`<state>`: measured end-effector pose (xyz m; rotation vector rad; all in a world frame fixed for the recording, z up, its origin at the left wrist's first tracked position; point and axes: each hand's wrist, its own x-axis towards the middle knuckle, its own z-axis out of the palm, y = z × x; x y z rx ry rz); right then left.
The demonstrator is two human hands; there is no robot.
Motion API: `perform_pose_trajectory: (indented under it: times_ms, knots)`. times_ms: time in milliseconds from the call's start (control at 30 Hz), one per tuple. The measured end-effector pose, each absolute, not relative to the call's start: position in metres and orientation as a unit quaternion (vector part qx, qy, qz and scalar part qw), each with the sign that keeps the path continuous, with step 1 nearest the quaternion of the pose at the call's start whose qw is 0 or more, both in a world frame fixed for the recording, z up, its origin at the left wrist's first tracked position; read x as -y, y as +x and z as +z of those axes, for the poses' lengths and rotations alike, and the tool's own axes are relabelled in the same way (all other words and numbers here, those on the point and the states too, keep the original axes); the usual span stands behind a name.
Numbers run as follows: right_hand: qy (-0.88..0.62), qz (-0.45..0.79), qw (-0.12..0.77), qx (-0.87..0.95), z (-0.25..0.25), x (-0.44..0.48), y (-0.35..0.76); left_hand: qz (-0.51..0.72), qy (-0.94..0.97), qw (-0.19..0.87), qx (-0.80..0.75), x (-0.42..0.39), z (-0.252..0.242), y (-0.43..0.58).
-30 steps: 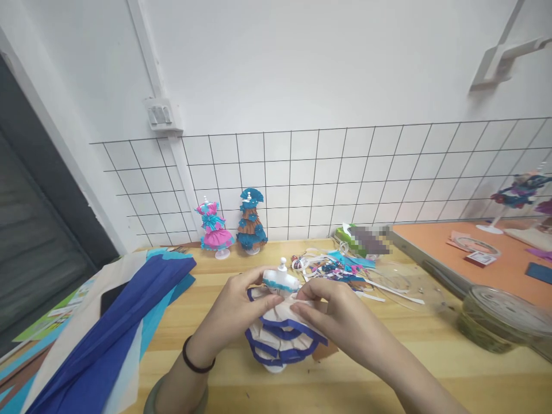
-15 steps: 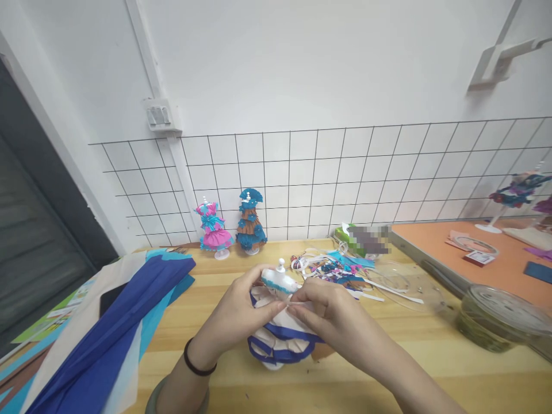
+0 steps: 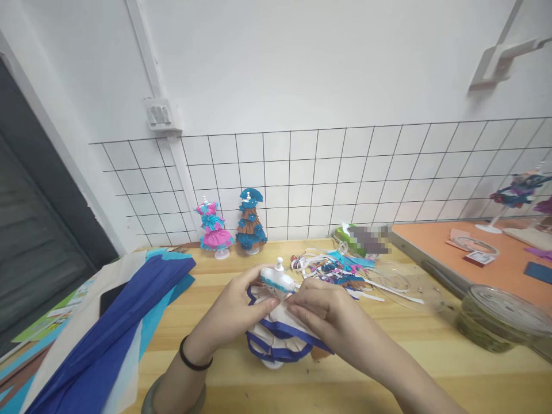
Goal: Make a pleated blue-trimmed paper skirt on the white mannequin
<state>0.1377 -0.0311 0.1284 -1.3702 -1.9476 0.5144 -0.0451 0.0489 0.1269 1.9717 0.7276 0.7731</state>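
Note:
A small white dress form (image 3: 278,278) with a knobbed neck and a light-blue band round its chest stands in front of me. It wears a layered white paper skirt (image 3: 269,344) edged in dark blue. My left hand (image 3: 241,302) curls round the form's left side, fingers behind it and thumb in front near the waist. At the right of the waist, my right hand (image 3: 325,307) pinches the upper edge of the white paper between thumb and fingers. Those fingertips partly hide the paper. The form's white base (image 3: 272,364) shows below the skirt.
Dark-blue, white and light-blue paper sheets (image 3: 129,322) lie at the left. Two finished dress forms, one pink (image 3: 215,236) and one brown and teal (image 3: 250,224), stand by the wall. Scraps (image 3: 340,270) lie behind my right hand; a round clear container (image 3: 495,316) is at the right.
My left hand and the dress form have shifted slightly left. The right fingertips remain at the waist, and the blue-edged paper under the right hand stretches a little further right.

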Motion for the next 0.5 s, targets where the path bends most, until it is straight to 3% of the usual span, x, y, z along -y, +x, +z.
perform_pose_trajectory:
  times_ms: [500]
  knots:
    - [-0.556,0.168,0.389,0.715,0.1187,0.0246,0.1334,0.314,0.796,0.427,-0.291,-0.0489,0.1259,-0.0433]
